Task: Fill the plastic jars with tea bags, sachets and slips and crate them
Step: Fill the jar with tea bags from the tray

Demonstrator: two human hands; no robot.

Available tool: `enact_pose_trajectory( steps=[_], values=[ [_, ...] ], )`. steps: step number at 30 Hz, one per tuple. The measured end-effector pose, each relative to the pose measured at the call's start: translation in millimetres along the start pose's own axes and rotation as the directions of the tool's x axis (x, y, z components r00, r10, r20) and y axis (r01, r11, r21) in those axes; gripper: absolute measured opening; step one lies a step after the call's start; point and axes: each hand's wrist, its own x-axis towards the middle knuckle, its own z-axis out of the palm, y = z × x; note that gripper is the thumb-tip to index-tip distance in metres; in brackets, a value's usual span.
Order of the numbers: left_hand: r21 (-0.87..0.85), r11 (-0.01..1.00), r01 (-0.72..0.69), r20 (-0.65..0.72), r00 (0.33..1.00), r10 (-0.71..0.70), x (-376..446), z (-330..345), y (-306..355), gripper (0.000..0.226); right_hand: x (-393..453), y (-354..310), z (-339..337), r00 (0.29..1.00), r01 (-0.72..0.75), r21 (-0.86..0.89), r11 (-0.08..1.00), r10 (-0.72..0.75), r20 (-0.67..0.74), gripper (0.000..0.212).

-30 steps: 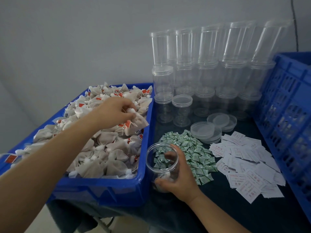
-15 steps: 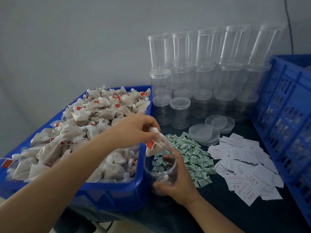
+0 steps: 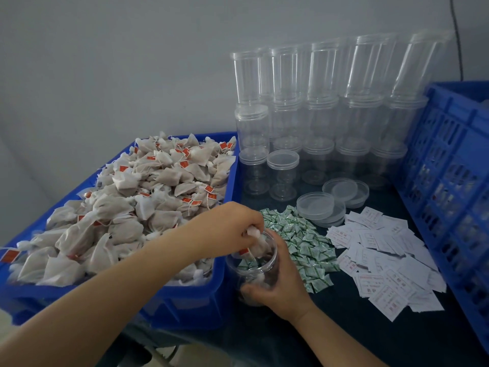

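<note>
My right hand [image 3: 277, 290] grips a clear open plastic jar [image 3: 244, 272] standing on the dark table beside the blue bin. Directly over the jar's mouth, my left hand [image 3: 232, 227] pinches a white tea bag [image 3: 260, 246] with a red tag, and the bag hangs partly inside the jar. A blue bin [image 3: 185, 305] on the left is heaped with tea bags [image 3: 137, 197]. Green sachets [image 3: 301, 239] lie in a pile just right of the jar. White printed slips [image 3: 383, 263] are spread further right.
Stacks of empty clear jars [image 3: 325, 115] line the wall at the back. Loose clear lids [image 3: 320, 210] lie in front of them. A blue slatted crate [image 3: 455, 186] stands along the right edge of the table.
My left hand carried a tea bag from the blue bin rightward and down to the jar's mouth. My right hand kept hold of the jar.
</note>
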Motion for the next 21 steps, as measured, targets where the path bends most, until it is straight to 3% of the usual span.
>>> enact_pose_trajectory(
  steps=[11,14,19,21],
  values=[
    [0.187,0.982,-0.034,0.173,0.985,0.002,13.7,23.1,14.5,0.012,0.3,0.2,-0.7,1.0,0.015,-0.026,1.0,-0.016,-0.008,0.102],
    [0.234,0.971,-0.042,0.259,0.966,-0.021,15.7,22.5,15.6,0.012,0.5,-1.9,-0.4,1.0,0.019,-0.035,0.999,-0.019,-0.012,0.102],
    [0.255,0.967,-0.024,0.359,0.931,-0.072,22.8,26.0,14.2,0.033,0.6,-3.7,-0.2,1.0,0.025,-0.047,0.999,-0.026,-0.017,0.102],
    [0.249,0.968,-0.033,0.407,0.911,-0.073,25.5,26.7,14.3,0.025,0.1,-4.3,0.0,1.0,0.023,-0.044,0.999,-0.024,-0.012,0.102]
  ],
)
